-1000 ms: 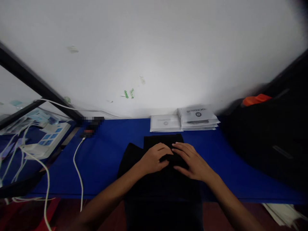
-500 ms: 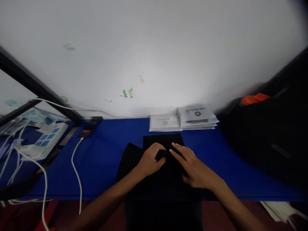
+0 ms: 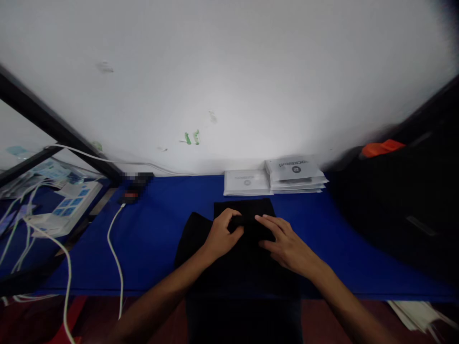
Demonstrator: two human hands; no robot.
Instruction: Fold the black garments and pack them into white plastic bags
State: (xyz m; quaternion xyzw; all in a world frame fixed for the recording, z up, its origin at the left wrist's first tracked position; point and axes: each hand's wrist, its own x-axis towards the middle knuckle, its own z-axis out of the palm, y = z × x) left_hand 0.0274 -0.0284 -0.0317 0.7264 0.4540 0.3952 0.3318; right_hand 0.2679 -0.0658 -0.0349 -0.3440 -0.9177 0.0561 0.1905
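Black cloth (image 3: 234, 272) lies partly folded at the table's front, its dark layers hard to tell apart. My left hand (image 3: 224, 234) grips a raised fold of it, thumb and fingers curled round the left end. At the right end of that fold is my right hand (image 3: 287, 243), its fingers reaching over the top and its thumb below, closed on the cloth. A flat square part of the cloth (image 3: 247, 205) extends beyond both hands, and a loose flap (image 3: 191, 234) sticks out to the left.
White printed packets (image 3: 296, 174) are stacked against the wall, beside a lower packet pile (image 3: 247, 184). A large dark heap (image 3: 387, 215) with an orange item (image 3: 383, 148) fills the right side. At left are a white cable (image 3: 114, 253) and a power strip (image 3: 73, 205).
My right thumb has come up and inward toward its fingers on the fold. My left hand has shifted slightly away from me, and the fold looks straighter between the hands.
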